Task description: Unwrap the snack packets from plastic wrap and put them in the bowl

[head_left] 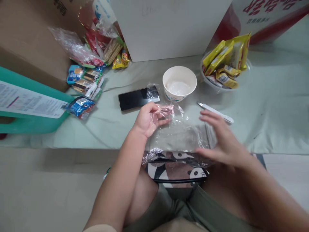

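A crinkled clear plastic bag (178,137) lies across the front edge of the cloth-covered table, partly hanging over it. My left hand (151,120) holds the bag's upper left part, its fingers loosely bent with shiny film over them. On the other side, my right hand (222,137) is slightly blurred, thumb and fingers spread wide around the bag's right end. Whether its fingertips touch the film I cannot tell. Just beyond the bag stands a white paper bowl (180,82) with something whitish at its bottom. A white utility knife (214,112) lies beyond my right fingers.
A black phone (135,98) lies left of the bowl. To the right is a clear tub (212,84) of yellow snack packets (227,54). Packaged snacks (87,80) lie at left beside a green container (31,100). A white box (169,29) stands behind.
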Available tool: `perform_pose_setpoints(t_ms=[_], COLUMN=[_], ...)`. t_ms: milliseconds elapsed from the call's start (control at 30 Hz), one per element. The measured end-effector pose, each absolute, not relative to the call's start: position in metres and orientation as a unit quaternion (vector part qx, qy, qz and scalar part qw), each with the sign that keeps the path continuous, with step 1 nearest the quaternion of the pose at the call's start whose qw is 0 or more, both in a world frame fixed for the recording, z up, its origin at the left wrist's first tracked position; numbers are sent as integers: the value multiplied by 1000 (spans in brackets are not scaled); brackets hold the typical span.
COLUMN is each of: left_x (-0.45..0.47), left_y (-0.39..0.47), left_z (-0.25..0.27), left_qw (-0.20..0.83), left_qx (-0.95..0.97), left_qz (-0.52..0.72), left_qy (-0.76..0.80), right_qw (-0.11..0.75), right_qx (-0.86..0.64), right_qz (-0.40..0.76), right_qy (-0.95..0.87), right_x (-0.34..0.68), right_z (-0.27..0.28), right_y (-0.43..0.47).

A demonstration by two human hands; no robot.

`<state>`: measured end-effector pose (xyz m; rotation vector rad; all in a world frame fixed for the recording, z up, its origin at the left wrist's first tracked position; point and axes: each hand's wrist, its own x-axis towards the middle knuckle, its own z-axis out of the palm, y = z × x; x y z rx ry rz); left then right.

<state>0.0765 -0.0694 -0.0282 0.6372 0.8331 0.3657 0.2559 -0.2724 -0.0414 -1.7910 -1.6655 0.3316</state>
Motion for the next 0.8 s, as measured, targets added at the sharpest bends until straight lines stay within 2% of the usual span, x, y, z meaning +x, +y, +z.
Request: perform_pose_setpoints(t_ms=[67, 133, 300, 367, 567, 633, 800], left_x=[75, 74, 68, 65, 58, 58, 60], left_y=[-68, -67, -62, -58, -52, -52, -51], left_z=[-26, -25, -27, -28, -25, -22, -21], left_qw=[849, 848, 801, 783, 835, 842, 828], left_qx=[318, 342, 430, 445, 373, 348, 340], left_qz=[171, 168, 222, 244, 220, 222, 242], left_qy=[386, 369, 352, 360, 340, 347, 375], right_qw=[269, 264, 377, 390, 271, 294, 433], right_qx=[-701, -725, -757, -751, -716, -723, -716], right_qz=[96, 63, 5, 4, 85, 89, 89], right_qy=[-654, -633, -533, -532, -638, -620, -540], right_x=[237, 233, 252, 255, 248, 248, 249], right_z=[-58, -66, -54, -53, -73, -75, -64], right_y=[-280, -273, -245, -242, -249, -247, -237])
